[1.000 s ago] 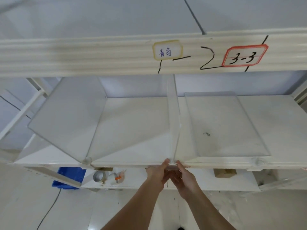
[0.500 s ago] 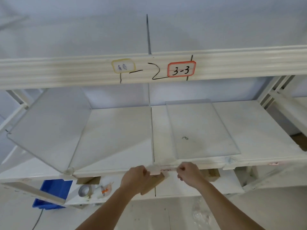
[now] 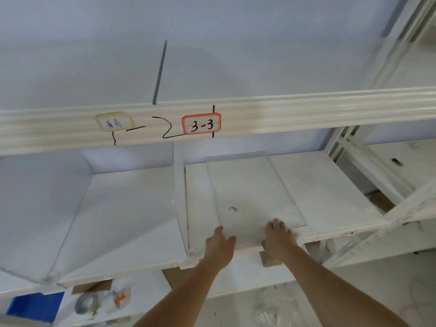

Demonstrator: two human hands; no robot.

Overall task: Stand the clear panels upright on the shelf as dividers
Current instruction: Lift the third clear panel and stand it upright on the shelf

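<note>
A clear panel [image 3: 250, 192] lies flat on the white shelf board [image 3: 330, 197], right of centre. My left hand [image 3: 219, 246] grips its near left corner. My right hand [image 3: 279, 237] has its fingers on top of the panel's front edge, further right. Just left of the hands, a clear panel [image 3: 179, 197] stands upright as a divider, its foot clip [image 3: 188, 254] at the shelf's front lip. Another clear panel [image 3: 40, 208] stands upright at the far left.
The upper shelf beam [image 3: 283, 109] with labels runs overhead. White upright posts [image 3: 368, 166] frame the right end. On the lower shelf sit a tape roll [image 3: 85, 303], a blue bin [image 3: 35, 305] and a cardboard piece [image 3: 269, 259].
Both hands left the middle divider's front foot and moved right onto the front edge of the flat panel. The view swung right and up.
</note>
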